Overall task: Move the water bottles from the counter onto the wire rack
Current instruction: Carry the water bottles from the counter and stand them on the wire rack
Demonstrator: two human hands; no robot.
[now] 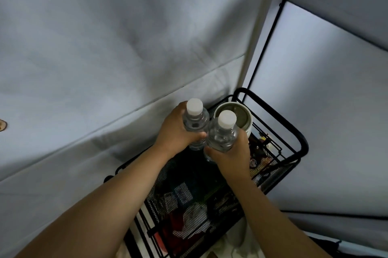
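Two clear water bottles with white caps are held upright side by side above a black wire mesh rack point(302, 142). My left hand point(176, 129) grips the left bottle point(195, 119) around its body. My right hand point(233, 155) wraps the right bottle point(223, 132) from below and the side. The bottles touch or nearly touch each other. Their bases are hidden behind my hands, so whether they rest on the rack's top shelf cannot be told.
A white round container with a dark lid point(241, 117) stands on the rack's far corner, right behind the bottles. Assorted items show through the mesh on a lower shelf point(189, 211). Grey fabric walls point(105, 58) close in on the left and right.
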